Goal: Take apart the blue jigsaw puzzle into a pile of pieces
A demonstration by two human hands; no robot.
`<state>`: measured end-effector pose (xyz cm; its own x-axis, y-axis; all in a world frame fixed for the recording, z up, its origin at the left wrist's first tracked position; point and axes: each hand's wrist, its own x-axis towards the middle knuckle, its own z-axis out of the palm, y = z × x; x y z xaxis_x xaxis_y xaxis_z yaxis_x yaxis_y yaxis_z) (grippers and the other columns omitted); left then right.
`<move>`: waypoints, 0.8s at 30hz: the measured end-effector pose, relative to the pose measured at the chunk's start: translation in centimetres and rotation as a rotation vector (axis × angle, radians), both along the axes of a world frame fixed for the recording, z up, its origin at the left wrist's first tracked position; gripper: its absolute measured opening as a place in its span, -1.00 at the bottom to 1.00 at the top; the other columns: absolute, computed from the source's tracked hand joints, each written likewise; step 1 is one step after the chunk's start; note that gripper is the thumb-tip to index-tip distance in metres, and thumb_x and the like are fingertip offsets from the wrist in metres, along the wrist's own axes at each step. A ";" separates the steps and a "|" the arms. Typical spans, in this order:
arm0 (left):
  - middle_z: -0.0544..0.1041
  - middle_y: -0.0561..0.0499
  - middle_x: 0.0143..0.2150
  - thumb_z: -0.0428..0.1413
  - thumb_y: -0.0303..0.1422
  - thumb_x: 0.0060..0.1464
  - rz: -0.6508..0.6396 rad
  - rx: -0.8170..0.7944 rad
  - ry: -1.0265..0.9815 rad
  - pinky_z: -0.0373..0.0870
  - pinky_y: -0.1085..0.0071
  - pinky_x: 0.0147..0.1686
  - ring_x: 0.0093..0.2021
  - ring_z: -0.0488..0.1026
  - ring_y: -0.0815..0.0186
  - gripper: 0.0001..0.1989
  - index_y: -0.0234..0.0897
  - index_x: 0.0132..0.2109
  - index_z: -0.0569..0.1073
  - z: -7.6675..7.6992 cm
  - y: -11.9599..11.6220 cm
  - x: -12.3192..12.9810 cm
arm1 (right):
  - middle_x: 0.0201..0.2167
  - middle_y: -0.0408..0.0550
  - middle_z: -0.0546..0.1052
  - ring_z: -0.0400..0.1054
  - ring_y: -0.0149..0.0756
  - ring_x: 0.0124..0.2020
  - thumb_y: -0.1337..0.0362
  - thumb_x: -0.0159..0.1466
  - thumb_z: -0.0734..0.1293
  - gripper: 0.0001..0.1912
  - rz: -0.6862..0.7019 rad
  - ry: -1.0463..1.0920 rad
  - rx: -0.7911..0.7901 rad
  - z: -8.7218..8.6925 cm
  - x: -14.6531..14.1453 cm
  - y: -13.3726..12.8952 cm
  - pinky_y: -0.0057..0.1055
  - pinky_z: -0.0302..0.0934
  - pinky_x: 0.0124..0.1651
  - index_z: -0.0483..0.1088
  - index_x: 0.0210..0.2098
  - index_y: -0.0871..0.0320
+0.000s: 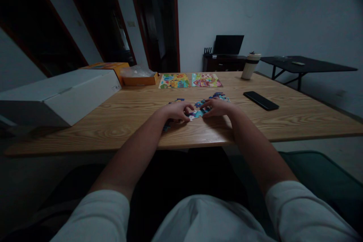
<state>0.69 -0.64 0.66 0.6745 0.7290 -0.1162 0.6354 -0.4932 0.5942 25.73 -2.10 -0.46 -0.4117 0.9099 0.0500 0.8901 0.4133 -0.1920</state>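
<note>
A jigsaw section is framed between the left hand and the right hand, neither clearly nearer; its visible length is slanted slightly away toward the right; whether its ends are pinched or merely touched cannot be told.

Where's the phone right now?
In the head view, the phone lies on the wooden table, right of the hands and nearer than the cup.

Blue-and-teal puzzle pieces, brown wood-grain table, black phone, cream-and-black cup, white box
</note>
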 end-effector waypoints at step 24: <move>0.56 -0.06 0.01 0.29 -0.19 -0.09 0.039 0.220 0.033 0.36 0.42 -0.30 -0.22 0.52 0.22 -0.40 -0.14 0.14 0.44 -1.0 1.2 0.1 | -0.29 -0.07 0.54 0.38 -0.34 -0.33 0.43 0.10 0.38 -0.75 0.093 0.543 -0.133 0.0 -0.1 0.8 -0.48 0.23 -0.33 0.41 -0.20 0.14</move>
<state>0.80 0.57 -0.34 0.6439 0.7646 0.0270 0.6736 -0.5832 0.4540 25.66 -1.33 -0.50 -0.4373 0.8842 0.1643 0.6105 0.4260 -0.6677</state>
